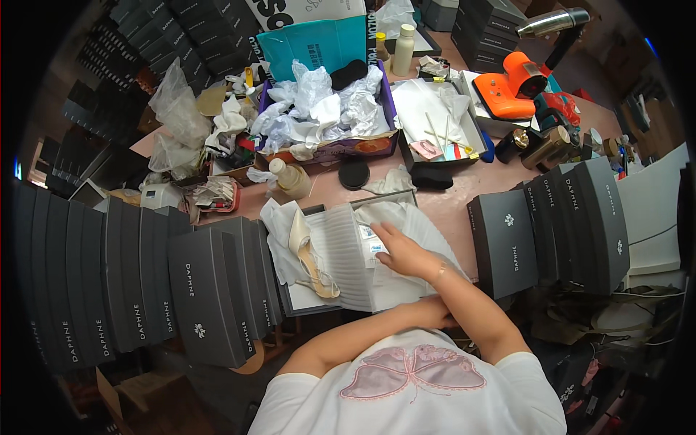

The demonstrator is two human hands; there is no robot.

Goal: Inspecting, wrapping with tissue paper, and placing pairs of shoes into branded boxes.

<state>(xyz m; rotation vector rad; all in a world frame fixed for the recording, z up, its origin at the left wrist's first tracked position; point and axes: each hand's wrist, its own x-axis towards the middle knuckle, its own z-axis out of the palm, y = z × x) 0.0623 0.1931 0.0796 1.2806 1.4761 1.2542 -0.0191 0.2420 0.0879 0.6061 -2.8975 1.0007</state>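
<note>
A cream pointed-toe shoe (299, 232) with thin straps lies on its side on white tissue paper (278, 239), at the left of an open shoebox (304, 310). Pleated pale paper (346, 254) runs down the middle of the box. My right hand (404, 252) is over white wrapping paper (424, 225) on the right side, fingers stretched out, beside small printed labels (375, 247). My left arm crosses in front of my body; my left hand (436, 313) is partly under my right forearm, its fingers hidden.
Dark grey shoeboxes stand in rows at the left (206, 297) and right (504, 243). Behind the work are a purple box (388, 98) of crumpled paper, a cream bottle (291, 179), a round black lid (354, 175) and an orange device (507, 87) with a metal nozzle.
</note>
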